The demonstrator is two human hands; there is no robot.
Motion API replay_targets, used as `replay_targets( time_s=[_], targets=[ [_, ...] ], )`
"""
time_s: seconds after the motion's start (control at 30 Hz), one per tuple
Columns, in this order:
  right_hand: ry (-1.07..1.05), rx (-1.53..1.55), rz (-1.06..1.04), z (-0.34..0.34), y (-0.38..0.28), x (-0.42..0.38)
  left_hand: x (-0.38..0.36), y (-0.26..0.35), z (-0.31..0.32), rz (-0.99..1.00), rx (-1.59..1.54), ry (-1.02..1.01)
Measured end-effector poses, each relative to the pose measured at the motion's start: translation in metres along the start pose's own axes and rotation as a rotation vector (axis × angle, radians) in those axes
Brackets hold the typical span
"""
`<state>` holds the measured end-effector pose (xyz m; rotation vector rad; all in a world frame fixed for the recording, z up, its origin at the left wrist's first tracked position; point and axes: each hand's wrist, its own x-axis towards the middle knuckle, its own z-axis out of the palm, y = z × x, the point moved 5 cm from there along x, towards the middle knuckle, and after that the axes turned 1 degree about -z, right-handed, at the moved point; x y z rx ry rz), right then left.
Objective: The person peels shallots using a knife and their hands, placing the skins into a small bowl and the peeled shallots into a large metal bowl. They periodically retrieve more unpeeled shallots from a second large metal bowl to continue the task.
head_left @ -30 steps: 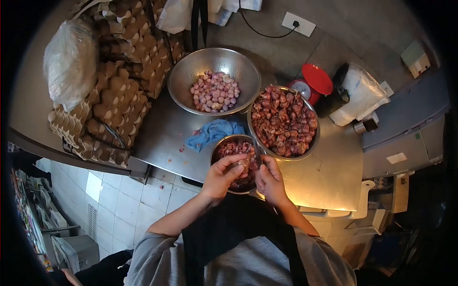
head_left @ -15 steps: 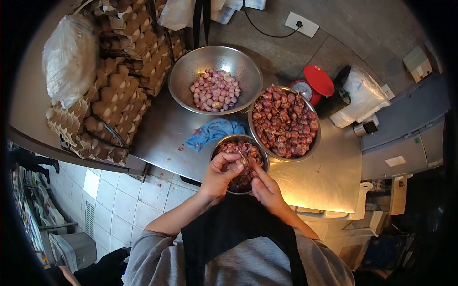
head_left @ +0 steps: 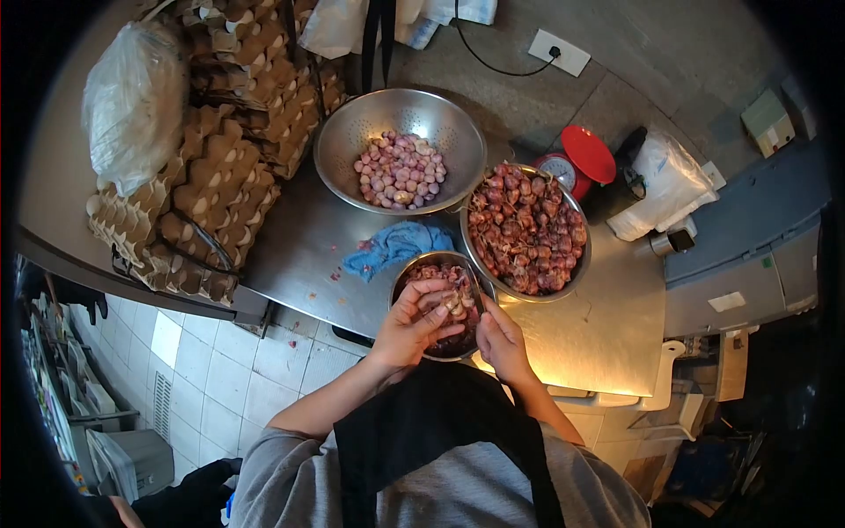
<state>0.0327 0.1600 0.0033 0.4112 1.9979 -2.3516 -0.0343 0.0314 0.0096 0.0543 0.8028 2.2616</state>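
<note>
My left hand (head_left: 407, 327) holds a pale, partly peeled shallot (head_left: 455, 307) between thumb and fingers, over a small metal bowl (head_left: 398, 283) that has reddish skins in it. A small knife (head_left: 478, 295) is gripped in my right hand (head_left: 503, 341), its dark blade standing close to the shallot. Just right of the small bowl, a larger metal bowl (head_left: 583, 262) is heaped with unpeeled red shallots (head_left: 526, 231). Farther back, a steel colander (head_left: 339, 145) contains peeled pinkish shallots (head_left: 400, 172).
A crumpled blue cloth (head_left: 387, 249) lies on the steel table (head_left: 295, 242). Egg trays (head_left: 207, 198) are stacked at left beside a filled plastic bag (head_left: 134, 110). A red scale (head_left: 588, 154) stands behind the large bowl. Part of another person shows at lower left.
My right hand has moved slightly right and away from the shallot, and the knife blade now points up. My left fingers have opened out somewhat around the shallot.
</note>
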Motion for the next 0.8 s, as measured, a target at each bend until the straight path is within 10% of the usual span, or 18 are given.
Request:
replay_targets(
  time_s=[0.8],
  targets=[
    [-0.079, -0.267, -0.171, 0.016, -0.001, -0.012, 0.001, -0.006, -0.017, 0.156, 0.429, 0.104]
  ],
)
